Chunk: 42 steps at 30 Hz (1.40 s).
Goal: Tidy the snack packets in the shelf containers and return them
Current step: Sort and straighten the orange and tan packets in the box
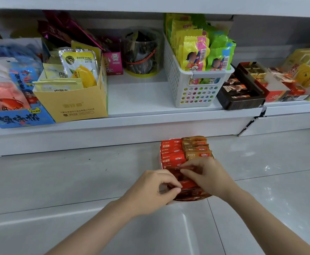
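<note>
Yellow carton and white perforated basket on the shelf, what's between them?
Head view: bare white shelf up front between yellow carton and basket; farther back, a clear tub.

Shelf and floor

White shelf (pixel 141 100) carries yellow box (pixel 73 102), perforated basket (pixel 192 89), dark tray (pixel 240 96); snack container (pixel 160 163) sits on tiled floor (pixel 58 181).

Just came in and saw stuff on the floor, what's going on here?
A person is sorting snack packets in a white container set on the floor in front of the shelf. Both hands are in it: the left hand and the right hand pinch dark red packets at the near end. Behind them, red packets and brown packets already stand in neat rows. A gap on the shelf sits between a yellow box and a white basket.
</note>
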Each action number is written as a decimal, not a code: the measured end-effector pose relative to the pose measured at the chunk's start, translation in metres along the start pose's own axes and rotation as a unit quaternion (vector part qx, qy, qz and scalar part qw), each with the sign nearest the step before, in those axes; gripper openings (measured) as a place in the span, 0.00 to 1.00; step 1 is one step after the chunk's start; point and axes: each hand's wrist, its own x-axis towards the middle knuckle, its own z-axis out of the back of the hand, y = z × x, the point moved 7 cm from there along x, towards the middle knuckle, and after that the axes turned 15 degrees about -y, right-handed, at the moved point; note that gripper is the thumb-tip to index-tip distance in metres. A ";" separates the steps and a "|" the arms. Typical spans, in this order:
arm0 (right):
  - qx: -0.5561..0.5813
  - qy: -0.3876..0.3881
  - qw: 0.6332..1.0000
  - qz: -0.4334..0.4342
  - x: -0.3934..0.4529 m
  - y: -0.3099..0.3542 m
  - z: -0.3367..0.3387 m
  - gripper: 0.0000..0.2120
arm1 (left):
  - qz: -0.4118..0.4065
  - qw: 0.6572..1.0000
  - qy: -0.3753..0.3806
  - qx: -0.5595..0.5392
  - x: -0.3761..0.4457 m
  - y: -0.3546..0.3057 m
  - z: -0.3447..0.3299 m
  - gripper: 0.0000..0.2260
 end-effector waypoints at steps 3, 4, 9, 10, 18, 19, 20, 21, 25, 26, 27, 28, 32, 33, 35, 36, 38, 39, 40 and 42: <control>-0.054 0.028 0.998 0.010 0.008 0.000 0.007 0.07 | 0.027 0.999 0.009 -0.036 0.000 0.006 -0.001 0.04; -0.076 0.061 0.995 0.010 0.011 -0.001 0.003 0.08 | 0.049 0.997 0.004 -0.055 0.002 0.010 0.000 0.04; -0.178 0.165 0.970 0.015 0.022 -0.001 -0.027 0.10 | 0.125 0.987 -0.024 -0.096 0.009 0.028 0.006 0.06; -0.184 0.174 0.967 0.009 0.024 -0.001 -0.028 0.10 | 0.131 0.986 -0.034 -0.097 0.011 0.030 0.007 0.07; -0.045 0.199 0.978 -0.039 0.001 0.003 -0.012 0.21 | 0.031 0.977 -0.099 0.184 0.040 0.030 0.021 0.06; -0.031 0.190 0.980 -0.041 -0.004 0.003 -0.009 0.21 | 0.018 0.973 -0.089 0.213 0.042 0.029 0.018 0.07; -0.028 0.189 0.981 -0.043 -0.009 0.003 -0.008 0.20 | 0.010 0.968 -0.084 0.237 0.043 0.028 0.015 0.08; -0.028 0.192 0.980 -0.043 -0.014 0.001 -0.008 0.17 | 0.006 0.964 -0.084 0.253 0.044 0.027 0.013 0.09; -0.017 0.196 0.980 -0.029 -0.022 0.000 -0.006 0.12 | -0.020 0.955 -0.094 0.280 0.043 0.023 0.011 0.10; -0.017 0.194 0.980 -0.028 -0.023 -0.001 -0.005 0.14 | -0.022 0.953 -0.096 0.285 0.043 0.023 0.011 0.10; -0.019 0.193 0.981 -0.025 -0.024 -0.002 -0.004 0.14 | -0.020 0.952 -0.098 0.289 0.042 0.023 0.011 0.10; -0.022 0.191 0.981 -0.021 -0.025 -0.003 -0.004 0.15 | -0.017 0.952 -0.101 0.290 0.042 0.023 0.012 0.10; -0.027 0.184 0.982 -0.017 -0.025 -0.003 -0.006 0.15 | 0.025 0.952 -0.093 0.289 0.044 0.028 0.008 0.09; -0.027 0.182 0.983 -0.020 -0.025 -0.004 -0.006 0.15 | 0.049 0.956 -0.092 0.275 0.045 0.030 0.007 0.08; -0.026 0.178 0.983 -0.026 -0.025 -0.005 -0.007 0.16 | 0.081 0.961 -0.092 0.249 0.047 0.033 0.004 0.07; -0.023 0.174 0.984 -0.029 -0.025 -0.005 -0.008 0.15 | 0.079 0.962 -0.088 0.246 0.047 0.032 0.002 0.06; -0.014 0.159 0.987 -0.032 -0.025 -0.005 -0.006 0.14 | 0.057 0.965 -0.080 0.243 0.048 0.029 -0.001 0.05; -0.010 0.149 0.988 -0.031 -0.024 -0.004 -0.005 0.14 | 0.048 0.967 -0.084 0.235 0.048 0.028 0.000 0.05; -0.006 0.136 0.990 -0.028 -0.024 -0.004 -0.004 0.13 | 0.045 0.970 -0.095 0.219 0.048 0.026 0.002 0.06; 0.005 0.099 0.995 -0.026 -0.023 -0.004 0.001 0.11 | 0.056 0.975 -0.144 0.158 0.050 0.020 0.015 0.07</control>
